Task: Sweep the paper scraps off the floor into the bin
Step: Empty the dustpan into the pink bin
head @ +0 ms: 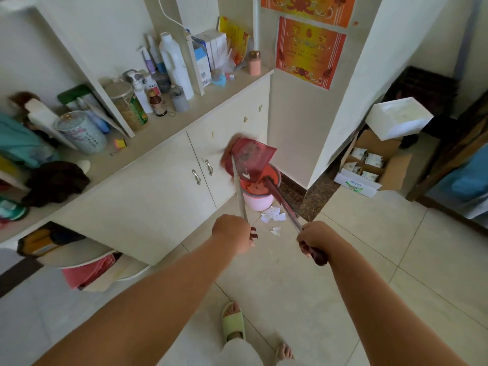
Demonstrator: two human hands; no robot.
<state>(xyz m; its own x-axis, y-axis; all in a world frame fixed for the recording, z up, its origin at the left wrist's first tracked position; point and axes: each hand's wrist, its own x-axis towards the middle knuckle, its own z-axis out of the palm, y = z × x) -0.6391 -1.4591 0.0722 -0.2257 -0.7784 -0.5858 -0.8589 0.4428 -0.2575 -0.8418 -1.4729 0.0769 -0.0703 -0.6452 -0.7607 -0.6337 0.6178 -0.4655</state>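
A pink bin [258, 202] with a red liner stands on the floor against the cabinet. A translucent red dustpan [253, 159] is tilted above its mouth, with a white scrap at its lower edge. My right hand [314, 240] grips the dark red end of the long handle that runs up to the dustpan. My left hand [233, 235] grips a silver handle leading to the blurred pink broom head [227, 154] behind the dustpan. White paper scraps [272, 216] lie on the tiles just in front of the bin, between the two handles.
A cream cabinet [158, 186] with a cluttered counter of bottles runs along the left. A wall corner [311, 143] juts out right of the bin. An open cardboard box [369, 175] and a white foam box [398, 117] sit further right. My foot in a green slipper [233, 323] is below.
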